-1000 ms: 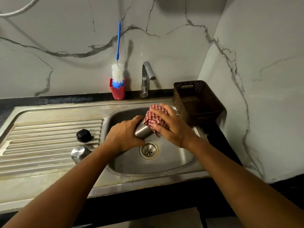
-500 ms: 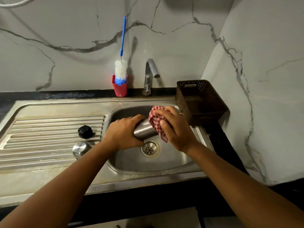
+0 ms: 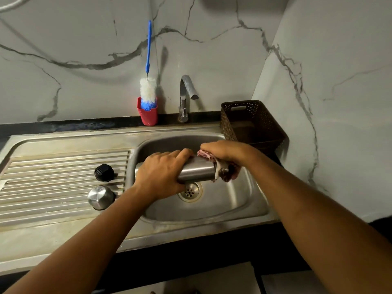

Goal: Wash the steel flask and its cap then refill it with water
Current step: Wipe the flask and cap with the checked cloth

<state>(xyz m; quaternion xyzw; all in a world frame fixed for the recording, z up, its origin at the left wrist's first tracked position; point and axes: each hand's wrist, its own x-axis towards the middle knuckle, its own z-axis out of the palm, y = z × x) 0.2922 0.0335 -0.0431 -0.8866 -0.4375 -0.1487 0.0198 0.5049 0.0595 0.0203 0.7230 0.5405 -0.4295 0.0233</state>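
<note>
- The left hand [image 3: 163, 172] is gripping the flask [image 3: 196, 171] round its body, with the fingers wrapped over the top, and is holding it on its side.
- The flask is lying roughly level between the two hands, inside the sink [image 3: 233, 200] and just above the drain [image 3: 189, 190]. One steel end is showing to the left of the left hand.
- The right hand [image 3: 224, 150] is curling its fingers over a cloth [image 3: 226, 174] and pressing it round the flask's right end.
- The cloth is bunched and blurred, and part of it is hanging below the right hand. Whether it is covering the flask's mouth or its base cannot be told.
- The black cap [image 3: 104, 172] is sitting on the drainboard [image 3: 53, 177], to the left of the left hand and apart from it.
- The steel cap [image 3: 100, 197] is resting dome-up on the drainboard, just nearer the person than the black cap and beside the left forearm.
- The tap [image 3: 186, 92] is standing beyond the hands, at the sink's back edge.
- The brush [image 3: 148, 92] is standing head-down in a red cup [image 3: 148, 116], beyond the left hand and left of the tap.
- The basket [image 3: 250, 124] is sitting just beyond the right hand, against the wall corner.
</note>
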